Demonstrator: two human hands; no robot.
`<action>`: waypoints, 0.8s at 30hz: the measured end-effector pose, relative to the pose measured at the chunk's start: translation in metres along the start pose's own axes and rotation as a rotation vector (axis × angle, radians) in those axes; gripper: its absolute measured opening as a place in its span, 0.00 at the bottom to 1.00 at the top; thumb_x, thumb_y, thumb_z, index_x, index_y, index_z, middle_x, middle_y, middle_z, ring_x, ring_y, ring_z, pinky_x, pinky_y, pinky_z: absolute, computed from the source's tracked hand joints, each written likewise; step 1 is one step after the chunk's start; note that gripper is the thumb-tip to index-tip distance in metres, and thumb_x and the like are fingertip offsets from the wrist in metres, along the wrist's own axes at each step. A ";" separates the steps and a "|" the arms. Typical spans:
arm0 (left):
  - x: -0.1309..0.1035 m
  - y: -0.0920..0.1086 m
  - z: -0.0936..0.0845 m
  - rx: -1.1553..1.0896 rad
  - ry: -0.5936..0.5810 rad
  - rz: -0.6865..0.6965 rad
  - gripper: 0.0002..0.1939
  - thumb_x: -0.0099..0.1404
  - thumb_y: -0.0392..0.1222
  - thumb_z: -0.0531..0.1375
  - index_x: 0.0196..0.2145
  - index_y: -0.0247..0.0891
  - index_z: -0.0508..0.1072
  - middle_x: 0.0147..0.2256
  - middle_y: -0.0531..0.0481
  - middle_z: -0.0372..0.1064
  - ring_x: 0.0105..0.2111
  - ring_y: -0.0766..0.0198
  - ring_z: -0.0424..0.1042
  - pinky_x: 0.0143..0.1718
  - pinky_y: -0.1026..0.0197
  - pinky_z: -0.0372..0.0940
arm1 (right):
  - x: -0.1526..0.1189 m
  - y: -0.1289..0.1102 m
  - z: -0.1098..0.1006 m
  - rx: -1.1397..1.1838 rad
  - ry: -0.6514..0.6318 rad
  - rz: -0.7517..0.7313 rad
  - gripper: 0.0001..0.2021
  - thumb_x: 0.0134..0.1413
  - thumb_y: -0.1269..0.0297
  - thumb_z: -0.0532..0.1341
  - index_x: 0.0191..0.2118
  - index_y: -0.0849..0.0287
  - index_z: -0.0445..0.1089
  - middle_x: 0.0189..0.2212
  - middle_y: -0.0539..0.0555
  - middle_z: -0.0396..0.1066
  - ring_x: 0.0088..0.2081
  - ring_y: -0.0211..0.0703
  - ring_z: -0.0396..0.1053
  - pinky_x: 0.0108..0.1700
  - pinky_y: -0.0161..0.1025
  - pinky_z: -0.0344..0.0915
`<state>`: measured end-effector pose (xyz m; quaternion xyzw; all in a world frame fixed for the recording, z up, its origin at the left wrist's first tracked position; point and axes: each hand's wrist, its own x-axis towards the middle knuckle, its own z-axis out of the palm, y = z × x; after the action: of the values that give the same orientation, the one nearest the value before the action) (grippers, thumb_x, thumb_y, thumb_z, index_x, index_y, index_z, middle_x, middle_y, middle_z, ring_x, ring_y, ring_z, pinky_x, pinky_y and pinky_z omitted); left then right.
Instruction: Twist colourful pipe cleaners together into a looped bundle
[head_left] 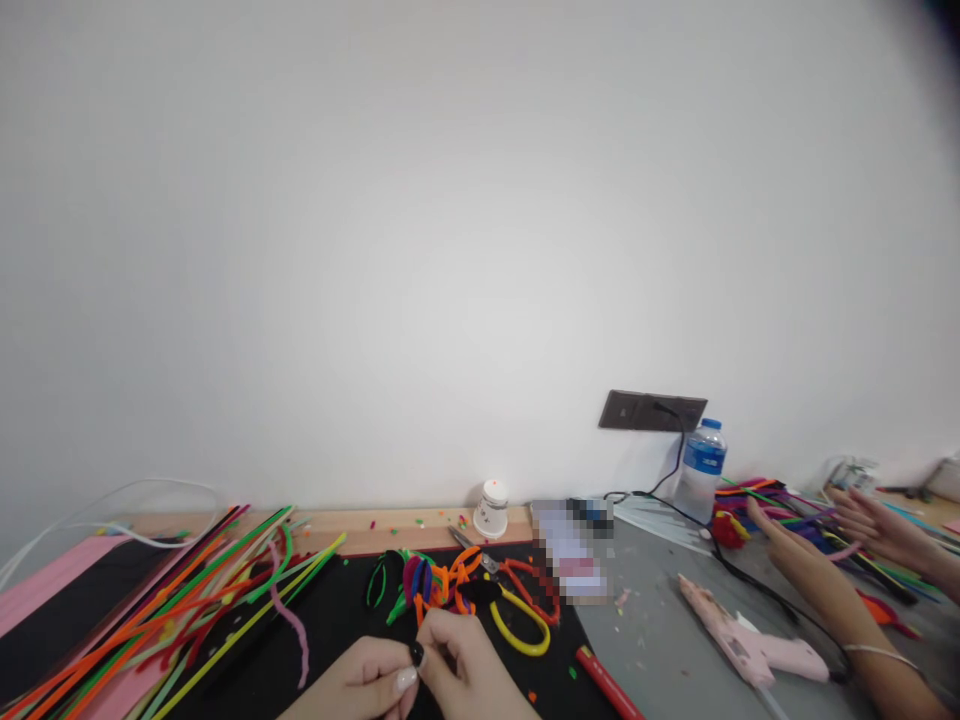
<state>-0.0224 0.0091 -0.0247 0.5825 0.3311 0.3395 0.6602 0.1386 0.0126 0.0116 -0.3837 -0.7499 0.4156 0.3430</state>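
Note:
At the bottom centre, my left hand point(367, 680) and my right hand point(465, 665) meet, fingertips pinched together. Whatever sits between them is hidden or too small to make out. Just beyond the fingers lies a bundle of bent pipe cleaners point(450, 578) in orange, purple and green. A green-edged black loop point(377, 585) rests left of that bundle. To its right are a yellow loop point(523, 622) with a black part and red-handled pliers point(551, 603), both on the black mat point(341, 612).
Loose pipe cleaners point(187, 620) spread across the left. An upturned paper cup point(491, 510) stands near the wall. On the right are a pink glue gun point(750, 640), a red stick-like object point(606, 685), a water bottle point(701, 470) and a cable. Another person's hands point(806, 560) reach in there.

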 end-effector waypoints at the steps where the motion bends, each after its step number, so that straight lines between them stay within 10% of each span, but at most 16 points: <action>1: 0.000 -0.002 -0.001 -0.061 -0.021 -0.022 0.22 0.53 0.58 0.57 0.17 0.37 0.65 0.08 0.59 0.55 0.09 0.73 0.47 0.12 0.69 0.39 | 0.000 -0.001 0.000 0.022 -0.021 0.000 0.10 0.51 0.62 0.55 0.22 0.59 0.58 0.19 0.44 0.51 0.24 0.34 0.51 0.25 0.30 0.48; 7: 0.008 -0.013 0.001 -0.229 0.058 -0.011 0.20 0.53 0.58 0.57 0.20 0.36 0.67 0.08 0.61 0.55 0.08 0.75 0.49 0.11 0.71 0.43 | 0.009 0.000 -0.011 0.094 -0.018 -0.025 0.11 0.54 0.66 0.50 0.22 0.59 0.57 0.18 0.45 0.54 0.22 0.33 0.53 0.24 0.30 0.50; 13: 0.015 -0.013 -0.007 -0.186 0.272 0.021 0.21 0.52 0.58 0.59 0.28 0.35 0.69 0.11 0.60 0.61 0.09 0.75 0.54 0.12 0.72 0.46 | 0.021 0.038 -0.063 -0.513 0.523 0.146 0.07 0.50 0.72 0.48 0.33 0.60 0.60 0.28 0.53 0.65 0.29 0.41 0.64 0.32 0.34 0.59; 24: 0.014 -0.006 -0.008 -0.241 0.396 0.109 0.21 0.51 0.58 0.60 0.32 0.37 0.66 0.14 0.58 0.67 0.10 0.74 0.58 0.13 0.71 0.48 | 0.012 0.059 -0.075 -0.783 0.332 0.360 0.17 0.29 0.82 0.56 0.33 0.64 0.65 0.32 0.60 0.67 0.35 0.50 0.67 0.34 0.36 0.58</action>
<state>-0.0211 0.0246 -0.0322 0.4386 0.3791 0.5193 0.6279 0.2127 0.0709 -0.0066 -0.6698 -0.7068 0.0870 0.2102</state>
